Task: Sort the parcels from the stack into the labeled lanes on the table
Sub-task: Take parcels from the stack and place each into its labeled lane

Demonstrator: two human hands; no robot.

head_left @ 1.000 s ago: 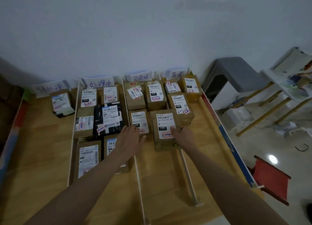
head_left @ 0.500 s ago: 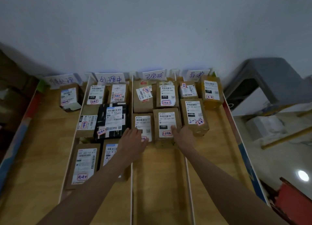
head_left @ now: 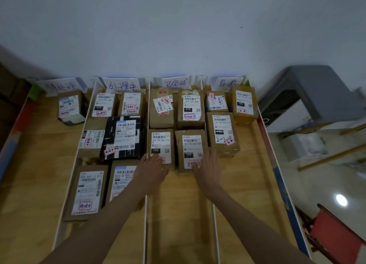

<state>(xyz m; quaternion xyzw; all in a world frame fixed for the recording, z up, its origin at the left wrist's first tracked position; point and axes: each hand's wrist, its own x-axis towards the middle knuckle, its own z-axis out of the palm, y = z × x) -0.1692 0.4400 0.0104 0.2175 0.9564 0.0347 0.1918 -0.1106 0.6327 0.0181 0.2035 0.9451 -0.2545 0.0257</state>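
Parcel [head_left: 191, 150], third lane, tabletop [head_left: 178, 214]: our right hand [head_left: 208, 167] rests flat on it, left hand [head_left: 152, 169] on its neighbour [head_left: 160, 147]. Stiff, likely light card; we'd grip the side walls.

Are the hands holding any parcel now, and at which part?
Nothing is gripped. The left hand and the right hand lie with straight fingers on the near ends of two parcels.
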